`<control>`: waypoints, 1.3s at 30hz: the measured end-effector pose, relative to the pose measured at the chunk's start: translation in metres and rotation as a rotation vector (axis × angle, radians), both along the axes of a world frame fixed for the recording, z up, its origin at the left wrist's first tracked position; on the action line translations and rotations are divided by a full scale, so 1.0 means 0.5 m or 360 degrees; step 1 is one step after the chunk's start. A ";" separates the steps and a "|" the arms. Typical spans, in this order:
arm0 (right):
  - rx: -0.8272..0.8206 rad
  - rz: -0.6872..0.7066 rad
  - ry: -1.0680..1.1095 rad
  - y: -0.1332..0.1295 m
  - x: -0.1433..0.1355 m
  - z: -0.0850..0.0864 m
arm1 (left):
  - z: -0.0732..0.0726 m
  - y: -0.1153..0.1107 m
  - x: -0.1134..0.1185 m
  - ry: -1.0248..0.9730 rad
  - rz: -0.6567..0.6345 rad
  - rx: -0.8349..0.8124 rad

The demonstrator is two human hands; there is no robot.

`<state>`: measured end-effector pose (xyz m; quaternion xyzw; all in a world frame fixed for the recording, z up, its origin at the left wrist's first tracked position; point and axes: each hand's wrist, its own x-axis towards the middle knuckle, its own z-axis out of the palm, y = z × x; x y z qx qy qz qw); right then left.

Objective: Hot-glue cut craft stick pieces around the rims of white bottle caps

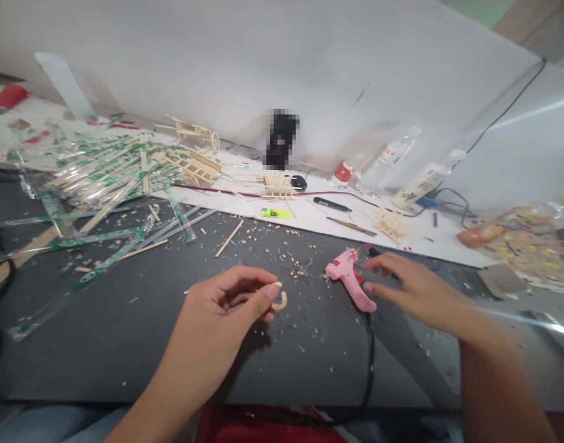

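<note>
My left hand [238, 301], above the middle of the dark table, pinches a small curved piece of pale wood [282, 301] between thumb and fingertips. The curved end sticks out to the right of the thumb. My right hand [402, 286] has its thumb and fingers apart, just right of a pink glue gun [349, 277], and nothing shows between them. The glue gun lies on the table with its handle toward me, and a black cord runs from it to the front edge. Small wood scraps [298, 264] are scattered between the hands.
Wrapped wooden sticks [106, 172] are heaped at the left. Small wooden models [279, 184] stand on the white board [310, 218] behind, with a yellow-green marker [276, 213], a black pen [332, 204], a red-and-white cup [342, 175] and bottles [423, 184]. A plastic bag [526, 246] lies right.
</note>
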<state>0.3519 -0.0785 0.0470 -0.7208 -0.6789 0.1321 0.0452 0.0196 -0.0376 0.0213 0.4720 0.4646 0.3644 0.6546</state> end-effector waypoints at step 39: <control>0.0482 0.0777 0.1367 0.057 -0.195 0.014 | 0.009 -0.026 -0.007 -0.0192 -0.0167 -0.0293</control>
